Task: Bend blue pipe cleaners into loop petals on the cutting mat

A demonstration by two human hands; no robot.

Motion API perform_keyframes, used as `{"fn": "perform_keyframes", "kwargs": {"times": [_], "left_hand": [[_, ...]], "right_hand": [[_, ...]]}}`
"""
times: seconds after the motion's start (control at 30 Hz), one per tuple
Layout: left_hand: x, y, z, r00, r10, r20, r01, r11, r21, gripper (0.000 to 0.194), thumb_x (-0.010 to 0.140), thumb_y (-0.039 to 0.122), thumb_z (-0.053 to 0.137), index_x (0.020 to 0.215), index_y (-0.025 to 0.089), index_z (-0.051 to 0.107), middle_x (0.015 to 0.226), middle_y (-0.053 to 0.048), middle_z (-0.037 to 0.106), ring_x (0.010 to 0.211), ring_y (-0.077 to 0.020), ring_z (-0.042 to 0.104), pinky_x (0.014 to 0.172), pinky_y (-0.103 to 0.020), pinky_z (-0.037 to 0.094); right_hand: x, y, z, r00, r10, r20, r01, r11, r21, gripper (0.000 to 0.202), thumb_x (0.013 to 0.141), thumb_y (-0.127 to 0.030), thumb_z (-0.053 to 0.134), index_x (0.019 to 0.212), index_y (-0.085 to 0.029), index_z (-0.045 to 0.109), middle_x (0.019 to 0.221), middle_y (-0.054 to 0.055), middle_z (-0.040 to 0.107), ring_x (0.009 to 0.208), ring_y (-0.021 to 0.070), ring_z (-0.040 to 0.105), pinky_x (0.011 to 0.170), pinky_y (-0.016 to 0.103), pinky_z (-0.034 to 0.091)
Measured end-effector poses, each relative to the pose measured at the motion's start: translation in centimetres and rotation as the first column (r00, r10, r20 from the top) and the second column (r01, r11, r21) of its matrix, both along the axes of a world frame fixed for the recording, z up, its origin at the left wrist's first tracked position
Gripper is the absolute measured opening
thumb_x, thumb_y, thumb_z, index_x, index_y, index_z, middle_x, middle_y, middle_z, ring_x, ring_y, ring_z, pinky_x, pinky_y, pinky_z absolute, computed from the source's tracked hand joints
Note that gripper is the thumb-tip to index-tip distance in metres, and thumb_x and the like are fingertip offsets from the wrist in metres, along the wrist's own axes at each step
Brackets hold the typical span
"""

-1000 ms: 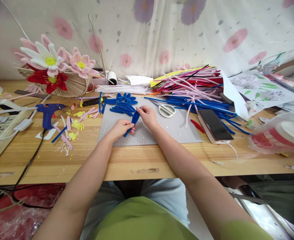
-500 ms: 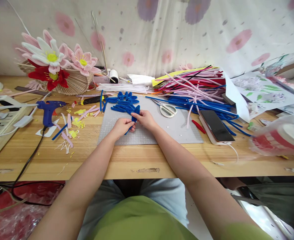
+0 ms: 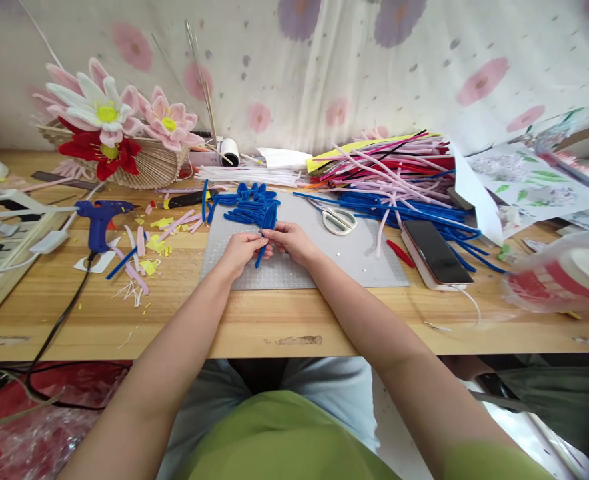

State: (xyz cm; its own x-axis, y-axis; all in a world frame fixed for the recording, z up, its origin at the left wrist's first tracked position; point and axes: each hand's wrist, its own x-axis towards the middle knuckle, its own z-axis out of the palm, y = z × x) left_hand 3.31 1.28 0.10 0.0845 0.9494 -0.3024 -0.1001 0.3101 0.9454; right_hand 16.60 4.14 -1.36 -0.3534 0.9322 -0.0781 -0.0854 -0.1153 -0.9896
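Note:
Between my hands is a blue pipe cleaner petal (image 3: 269,219), its looped top pointing away from me and its tail sticking out below my fingers. My left hand (image 3: 241,253) pinches it at the narrow base. My right hand (image 3: 291,241) grips the same base from the other side, fingertips touching the left ones. Just beyond lie several shaped blue pipe cleaner pieces (image 3: 244,208) at the upper left of the grey cutting mat (image 3: 304,270). White-handled scissors (image 3: 338,221) rest on the mat to the right of my hands.
A blue hot glue gun (image 3: 99,220) and yellow and pink scraps lie at left, before a basket with fuzzy flowers (image 3: 107,113). Bundled pipe cleaners (image 3: 389,167) fill the back right. A phone (image 3: 437,250), red pen-like object (image 3: 400,253) and bagged cup (image 3: 569,270) are at right.
The blue petal has turned from a slant to more upright, its tail now pointing nearly straight toward me. Both hands keep their pinch at its base, with fingers slightly shifted.

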Motion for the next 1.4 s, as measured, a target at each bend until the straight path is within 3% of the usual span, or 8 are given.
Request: {"fn": "perform_keyframes", "kwargs": {"times": [0.27,0.5,0.7,0.9,1.03,1.17,1.27,1.4], "left_hand": [[-0.8,0.2,-0.8,0.975,-0.193,0.108,0.189,0.981,0.05,0.013,0.071,0.022,0.067,0.071,0.009,0.064,0.066,-0.006,0.066,0.057,-0.0116,0.06,0.059,-0.026,0.05],[-0.2,0.1,-1.4,0.97,-0.221,0.098,0.205,0.967,0.149,0.018,0.066,0.018,0.069,0.081,0.01,0.064,0.076,-0.004,0.067,0.059,-0.0088,0.06,0.064,-0.025,0.051],[0.5,-0.1,-0.9,0.983,-0.184,0.02,0.179,0.972,0.155,0.026,0.06,0.024,0.075,0.079,0.011,0.064,0.071,-0.002,0.067,0.056,-0.0084,0.059,0.063,-0.024,0.05],[0.6,-0.1,-1.5,0.992,-0.095,0.081,0.082,0.985,0.15,0.022,0.068,0.027,0.07,0.081,0.01,0.063,0.067,-0.002,0.066,0.058,-0.0106,0.061,0.065,-0.029,0.054],[0.6,-0.1,-1.1,0.988,-0.055,0.142,0.044,0.996,0.081,0.008,0.074,0.016,0.062,0.075,0.008,0.063,0.062,-0.003,0.064,0.055,-0.0104,0.059,0.065,-0.03,0.054],[0.6,-0.1,-0.3,0.981,0.016,0.191,-0.015,1.0,-0.007,0.011,0.077,0.009,0.054,0.071,0.007,0.063,0.054,-0.002,0.06,0.049,-0.0089,0.056,0.063,-0.029,0.054],[0.5,-0.2,0.3,0.97,0.042,0.238,-0.027,0.998,-0.065,0.015,0.078,0.008,0.052,0.067,0.007,0.061,0.054,-0.002,0.059,0.047,-0.0074,0.053,0.061,-0.026,0.053],[0.2,-0.2,0.7,0.945,0.038,0.324,0.004,0.992,-0.128,0.016,0.08,0.01,0.051,0.067,0.008,0.061,0.053,0.0,0.055,0.045,-0.005,0.05,0.053,-0.02,0.05]], "right_hand": [[0.4,0.3,0.2,0.996,-0.026,-0.088,0.016,0.993,-0.119,0.035,0.051,-0.037,0.079,0.061,-0.013,0.055,0.047,-0.003,0.052,0.037,0.002,0.031,0.035,0.02,0.014],[0.6,0.7,0.0,0.988,-0.051,-0.143,0.025,0.984,-0.178,0.037,0.05,-0.034,0.08,0.058,-0.014,0.05,0.044,-0.004,0.05,0.033,0.0005,0.026,0.033,0.02,0.009],[0.7,0.6,0.0,0.99,-0.028,-0.139,0.003,0.984,-0.177,0.036,0.052,-0.036,0.079,0.059,-0.014,0.051,0.043,-0.004,0.05,0.034,0.0021,0.03,0.033,0.02,0.014],[0.9,0.5,-0.2,0.994,0.028,-0.107,-0.039,0.994,-0.1,0.036,0.056,-0.042,0.077,0.061,-0.015,0.054,0.046,-0.001,0.053,0.041,0.0077,0.043,0.038,0.021,0.029],[0.6,0.5,-0.3,0.998,-0.024,-0.062,0.02,0.998,-0.064,0.036,0.055,-0.042,0.077,0.059,-0.015,0.053,0.046,-0.002,0.051,0.04,0.0056,0.038,0.038,0.021,0.025],[0.0,0.3,-0.1,0.996,-0.058,-0.074,0.055,0.998,-0.038,0.039,0.054,-0.044,0.076,0.06,-0.015,0.051,0.046,-0.005,0.049,0.038,0.0028,0.034,0.037,0.02,0.02],[-0.2,0.0,0.0,0.994,-0.002,-0.11,-0.001,1.0,-0.023,0.039,0.058,-0.046,0.073,0.066,-0.015,0.052,0.05,-0.004,0.052,0.042,0.0044,0.043,0.04,0.018,0.026],[-0.3,-0.4,0.4,0.975,0.101,-0.198,-0.098,0.995,0.023,0.039,0.068,-0.05,0.065,0.09,-0.018,0.058,0.058,-0.004,0.056,0.052,0.0077,0.052,0.05,0.02,0.041]]}}
